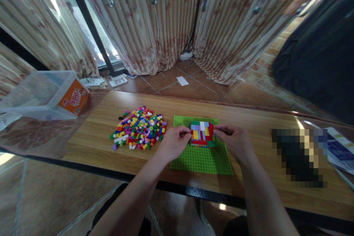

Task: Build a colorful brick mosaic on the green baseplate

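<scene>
A flat, multicoloured toy-brick build (202, 133) with red, yellow, white, lilac, blue and green bricks is over the back half of a green studded baseplate (200, 162). My left hand (175, 141) has its thumb and fingertips closed at the build's left edge. From the other side, my right hand (235, 138) pinches at its right edge, beside some red bricks. Whether the build is pressed onto the baseplate or held just above it, I cannot tell. Left of the baseplate lies a heap of loose small bricks (141, 127) in many colours.
The wooden table (96, 132) has a dark front edge. A clear plastic bin (52, 96) with an orange label stands beyond its left end. A pixelated dark object (298, 158) lies at the right, near some papers (341, 151). Curtains (166, 25) hang behind.
</scene>
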Available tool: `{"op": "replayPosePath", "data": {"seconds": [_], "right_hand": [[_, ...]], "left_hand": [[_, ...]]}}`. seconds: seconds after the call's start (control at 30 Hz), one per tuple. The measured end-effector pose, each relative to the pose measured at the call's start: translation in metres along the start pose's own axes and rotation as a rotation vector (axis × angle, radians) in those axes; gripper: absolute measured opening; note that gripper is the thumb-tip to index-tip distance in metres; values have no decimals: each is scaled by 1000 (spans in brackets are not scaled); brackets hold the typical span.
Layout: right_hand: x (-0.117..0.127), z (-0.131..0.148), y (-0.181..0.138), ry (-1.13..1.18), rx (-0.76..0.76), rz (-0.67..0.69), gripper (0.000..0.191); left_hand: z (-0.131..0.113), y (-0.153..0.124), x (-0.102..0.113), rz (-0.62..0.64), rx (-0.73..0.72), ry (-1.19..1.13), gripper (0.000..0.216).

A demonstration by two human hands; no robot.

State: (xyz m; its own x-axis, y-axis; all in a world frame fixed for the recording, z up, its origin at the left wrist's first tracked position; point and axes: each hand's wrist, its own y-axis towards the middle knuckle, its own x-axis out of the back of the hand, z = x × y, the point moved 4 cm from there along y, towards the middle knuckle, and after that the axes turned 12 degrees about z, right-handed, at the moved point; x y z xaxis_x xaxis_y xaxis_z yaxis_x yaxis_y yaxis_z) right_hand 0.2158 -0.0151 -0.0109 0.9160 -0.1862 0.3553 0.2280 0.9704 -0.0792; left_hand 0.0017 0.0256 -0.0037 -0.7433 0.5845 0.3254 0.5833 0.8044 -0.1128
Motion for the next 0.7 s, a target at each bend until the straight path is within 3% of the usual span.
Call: {"op": "replayPosePath", "data": {"seconds": [0.7], "right_hand": [[-1,1,4,110,-49,-48,38]], "left_hand": [[4,0,-1,-5,11,37,17]]}}
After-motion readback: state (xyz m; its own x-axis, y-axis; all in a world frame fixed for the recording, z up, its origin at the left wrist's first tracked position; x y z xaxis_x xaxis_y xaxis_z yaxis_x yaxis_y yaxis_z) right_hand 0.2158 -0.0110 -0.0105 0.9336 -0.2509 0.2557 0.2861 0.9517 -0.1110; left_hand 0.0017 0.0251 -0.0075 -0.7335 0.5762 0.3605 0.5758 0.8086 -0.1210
